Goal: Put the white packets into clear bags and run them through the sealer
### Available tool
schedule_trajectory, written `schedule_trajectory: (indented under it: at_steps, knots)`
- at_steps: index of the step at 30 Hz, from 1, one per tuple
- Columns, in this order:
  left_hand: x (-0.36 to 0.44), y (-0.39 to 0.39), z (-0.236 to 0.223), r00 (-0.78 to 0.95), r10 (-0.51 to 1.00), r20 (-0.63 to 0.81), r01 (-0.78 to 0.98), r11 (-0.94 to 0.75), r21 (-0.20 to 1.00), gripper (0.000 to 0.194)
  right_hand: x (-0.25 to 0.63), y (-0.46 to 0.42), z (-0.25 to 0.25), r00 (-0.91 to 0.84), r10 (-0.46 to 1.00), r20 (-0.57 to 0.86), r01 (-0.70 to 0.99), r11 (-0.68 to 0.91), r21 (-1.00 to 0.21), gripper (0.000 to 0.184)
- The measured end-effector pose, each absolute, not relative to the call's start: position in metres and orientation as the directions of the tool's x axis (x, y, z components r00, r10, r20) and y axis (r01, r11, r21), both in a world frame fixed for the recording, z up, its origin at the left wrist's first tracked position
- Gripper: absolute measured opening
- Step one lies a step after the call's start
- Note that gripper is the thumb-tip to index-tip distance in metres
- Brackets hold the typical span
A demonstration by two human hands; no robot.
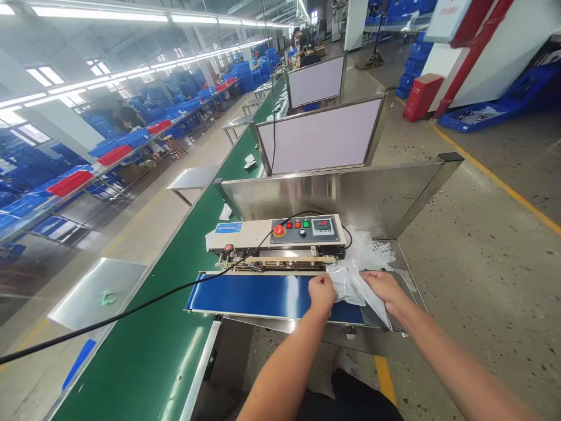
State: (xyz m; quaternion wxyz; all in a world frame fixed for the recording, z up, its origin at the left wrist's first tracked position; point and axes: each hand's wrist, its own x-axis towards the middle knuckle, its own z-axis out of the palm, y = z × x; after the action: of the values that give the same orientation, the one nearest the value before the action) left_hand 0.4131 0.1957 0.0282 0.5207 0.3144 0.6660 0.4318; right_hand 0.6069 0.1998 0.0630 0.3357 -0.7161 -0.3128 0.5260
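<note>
A band sealing machine (280, 234) stands before me, its display lit red and a blue belt (258, 292) along its front. At the belt's right end lies a clear-and-white plastic bag (347, 286), its upper edge by the sealing slot. My left hand (322, 294) is closed at the left edge of this bag, fingers curled in a pinch. Farther right, my right hand (382, 286) grips a second white plastic bag (371, 301), which hangs tilted toward the table's front edge. The right fingertips are partly hidden behind it.
More plastic bags (372, 251) lie behind my right hand, against a steel partition (328, 190). A green conveyor (162, 327) runs along the left with small white packets (225, 211) on it. A black cable (144, 307) crosses over the conveyor and machine. People (309, 55) are far back.
</note>
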Motion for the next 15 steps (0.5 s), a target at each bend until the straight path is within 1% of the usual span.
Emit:
schedule_trajectory:
  at_steps: [5, 7, 9, 11, 12, 13, 14, 15]
  knots:
    - [0.382, 0.196, 0.042, -0.327, 0.857, -0.399, -0.051, 0.405, 0.913, 0.046, 0.572, 0.206, 0.069, 0.192, 0.818, -0.543, 0.121, -0.569, -0.814, 0.035]
    - [0.362, 0.192, 0.053, -0.354, 0.856, -0.376, -0.013, 0.397, 0.918, 0.047, 0.564, 0.202, 0.071, 0.187, 0.826, -0.532, 0.156, -0.560, -0.814, 0.039]
    - [0.346, 0.180, 0.064, -0.434, 0.857, -0.278, 0.065, 0.337, 0.939, 0.044, 0.559, 0.193, 0.072, 0.224, 0.830, -0.510, 0.189, -0.550, -0.813, 0.047]
    - [0.339, 0.160, 0.073, -0.491, 0.863, -0.120, 0.141, 0.215, 0.966, 0.043, 0.555, 0.179, 0.073, 0.285, 0.835, -0.471, 0.163, -0.527, -0.834, 0.059]
    - [0.340, 0.148, 0.076, -0.474, 0.878, -0.060, 0.155, 0.151, 0.976, 0.047, 0.551, 0.171, 0.073, 0.315, 0.836, -0.449, 0.113, -0.503, -0.857, 0.064]
    - [0.345, 0.137, 0.077, -0.414, 0.910, -0.033, 0.144, 0.101, 0.984, 0.053, 0.548, 0.163, 0.074, 0.341, 0.837, -0.428, 0.042, -0.469, -0.882, 0.068]
    - [0.351, 0.126, 0.076, -0.316, 0.948, -0.034, 0.113, 0.073, 0.991, 0.058, 0.544, 0.155, 0.075, 0.364, 0.835, -0.413, -0.039, -0.430, -0.902, 0.072]
    - [0.359, 0.118, 0.074, -0.198, 0.979, -0.053, 0.075, 0.069, 0.995, 0.059, 0.540, 0.148, 0.077, 0.382, 0.830, -0.407, -0.120, -0.392, -0.912, 0.075]
